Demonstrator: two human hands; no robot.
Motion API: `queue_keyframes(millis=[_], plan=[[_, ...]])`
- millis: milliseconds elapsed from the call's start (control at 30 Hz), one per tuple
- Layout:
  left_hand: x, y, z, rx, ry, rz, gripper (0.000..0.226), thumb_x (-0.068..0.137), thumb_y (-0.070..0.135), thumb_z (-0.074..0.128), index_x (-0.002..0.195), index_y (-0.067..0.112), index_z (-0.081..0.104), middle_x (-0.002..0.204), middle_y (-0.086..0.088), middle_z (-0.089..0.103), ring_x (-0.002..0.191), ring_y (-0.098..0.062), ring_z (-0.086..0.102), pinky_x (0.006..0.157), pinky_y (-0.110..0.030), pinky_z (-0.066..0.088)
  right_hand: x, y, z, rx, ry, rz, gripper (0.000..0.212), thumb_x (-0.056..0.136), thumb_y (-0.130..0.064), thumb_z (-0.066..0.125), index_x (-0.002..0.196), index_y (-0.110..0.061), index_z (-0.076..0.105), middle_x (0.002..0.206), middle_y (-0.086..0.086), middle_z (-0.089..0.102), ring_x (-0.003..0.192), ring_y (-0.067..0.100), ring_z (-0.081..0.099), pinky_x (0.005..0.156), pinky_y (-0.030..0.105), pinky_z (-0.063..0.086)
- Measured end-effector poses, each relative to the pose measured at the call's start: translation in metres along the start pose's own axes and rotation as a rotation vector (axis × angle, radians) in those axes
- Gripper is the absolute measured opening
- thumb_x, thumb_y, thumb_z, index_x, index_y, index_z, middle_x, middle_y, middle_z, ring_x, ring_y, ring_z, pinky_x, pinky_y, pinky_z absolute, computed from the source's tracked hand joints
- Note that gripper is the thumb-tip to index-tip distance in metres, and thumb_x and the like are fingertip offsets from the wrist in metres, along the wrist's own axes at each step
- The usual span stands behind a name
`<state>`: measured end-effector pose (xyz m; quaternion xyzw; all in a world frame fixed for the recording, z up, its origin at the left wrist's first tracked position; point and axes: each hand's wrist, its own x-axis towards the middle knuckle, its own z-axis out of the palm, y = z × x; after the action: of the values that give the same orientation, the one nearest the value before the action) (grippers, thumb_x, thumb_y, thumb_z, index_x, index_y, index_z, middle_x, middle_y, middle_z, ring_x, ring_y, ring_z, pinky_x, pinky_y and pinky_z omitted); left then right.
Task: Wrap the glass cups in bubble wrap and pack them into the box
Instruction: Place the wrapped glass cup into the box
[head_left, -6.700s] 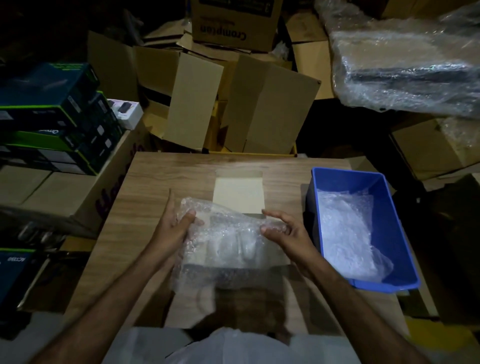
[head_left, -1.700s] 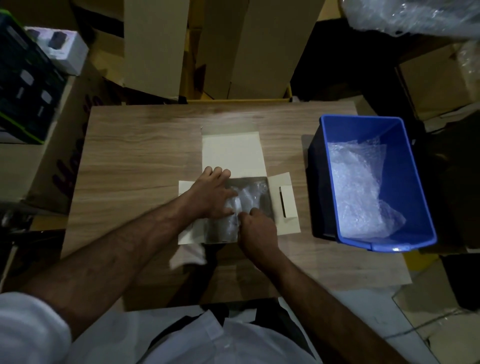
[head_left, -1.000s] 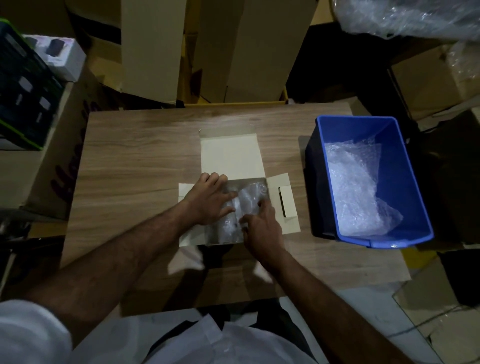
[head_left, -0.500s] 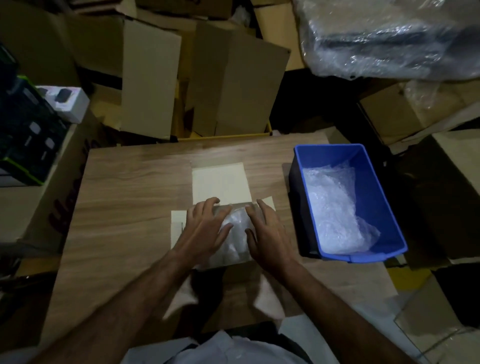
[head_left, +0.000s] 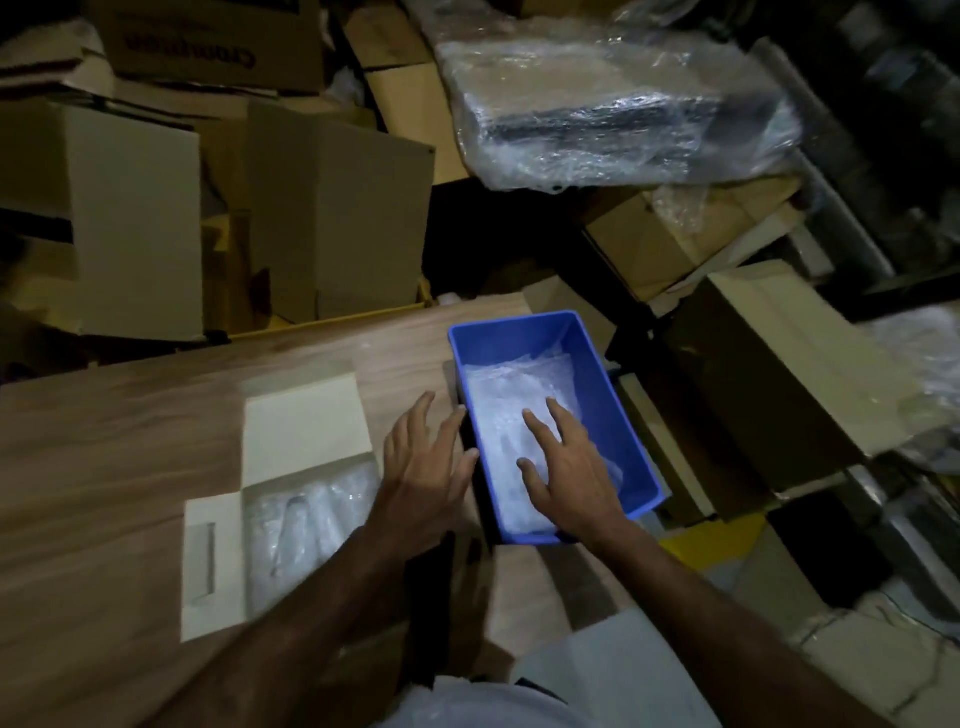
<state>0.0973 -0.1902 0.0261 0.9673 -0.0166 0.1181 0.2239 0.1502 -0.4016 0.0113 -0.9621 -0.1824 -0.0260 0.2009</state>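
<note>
A small white cardboard box (head_left: 213, 566) lies open on the wooden table (head_left: 104, 441), its lid flap (head_left: 304, 428) folded back. Bubble-wrapped glass cups (head_left: 306, 525) lie inside it. To the right stands a blue plastic bin (head_left: 608, 395) holding loose bubble wrap (head_left: 506, 395). My left hand (head_left: 426, 473) hovers with fingers spread between the box and the bin, holding nothing. My right hand (head_left: 566, 467) reaches over the bin with fingers spread above the bubble wrap; whether it touches the wrap is unclear.
Stacked brown cartons (head_left: 332, 208) crowd the far side of the table. A large plastic-wrapped bundle (head_left: 613, 98) rests on boxes at the upper right. More cartons (head_left: 779, 384) stand right of the bin, beyond the table's right edge.
Both hands have left the wrapped cups in the box and swung right, the right one over the blue bin. The view has also turned to the right.
</note>
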Motion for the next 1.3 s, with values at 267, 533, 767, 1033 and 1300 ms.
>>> queue_keyframes(millis=[267,533,767,1033,1300], plan=[[0.043,0.030,0.062,0.188,-0.248,-0.053,0.070,0.094,0.049,0.039,0.151,0.009,0.044,0.164,-0.025,0.018,0.146,-0.045,0.032,0.114,-0.055,0.036,0.031,0.071,0.011,-0.283,-0.645,-0.112,0.100,0.079,-0.044,0.079,0.160,-0.029,0.022,0.168,0.019,0.002,0.154,0.033,0.012,0.122,0.041,0.026],[0.046,0.030,0.070,0.151,-0.264,-0.115,0.068,0.094,0.037,0.042,0.157,0.017,0.031,0.168,-0.019,-0.004,0.156,-0.036,-0.001,0.123,-0.047,0.006,0.050,0.079,0.033,-0.126,-0.496,-0.206,0.027,0.097,-0.019,0.057,0.117,-0.026,0.072,0.155,0.006,0.042,0.135,0.022,0.047,0.096,0.037,0.053],[0.047,0.033,0.067,0.115,-0.283,-0.129,0.068,0.099,0.032,0.050,0.160,0.024,0.021,0.168,-0.013,-0.014,0.155,-0.032,-0.011,0.121,-0.040,-0.007,0.046,0.090,0.016,0.085,-0.411,-0.143,0.035,0.098,-0.027,0.057,0.131,-0.030,0.067,0.160,0.007,0.039,0.143,0.023,0.042,0.103,0.035,0.046],[0.048,0.030,0.061,0.131,-0.372,-0.105,0.093,0.087,0.048,0.056,0.162,0.029,0.005,0.165,-0.009,-0.028,0.153,-0.030,-0.024,0.125,-0.048,-0.009,0.037,0.086,-0.006,0.255,-0.123,-0.133,0.032,0.098,-0.023,0.062,0.129,-0.023,0.069,0.148,0.007,0.055,0.135,0.025,0.053,0.105,0.038,0.048],[0.086,0.037,0.052,-0.016,-0.200,0.079,0.070,0.089,0.013,0.071,0.150,0.033,0.044,0.167,-0.007,0.021,0.155,-0.031,0.010,0.124,-0.055,0.015,0.028,0.068,-0.027,0.311,0.145,-0.257,0.026,0.097,-0.019,0.064,0.122,-0.017,0.070,0.137,0.003,0.065,0.123,0.018,0.062,0.097,0.039,0.054]])
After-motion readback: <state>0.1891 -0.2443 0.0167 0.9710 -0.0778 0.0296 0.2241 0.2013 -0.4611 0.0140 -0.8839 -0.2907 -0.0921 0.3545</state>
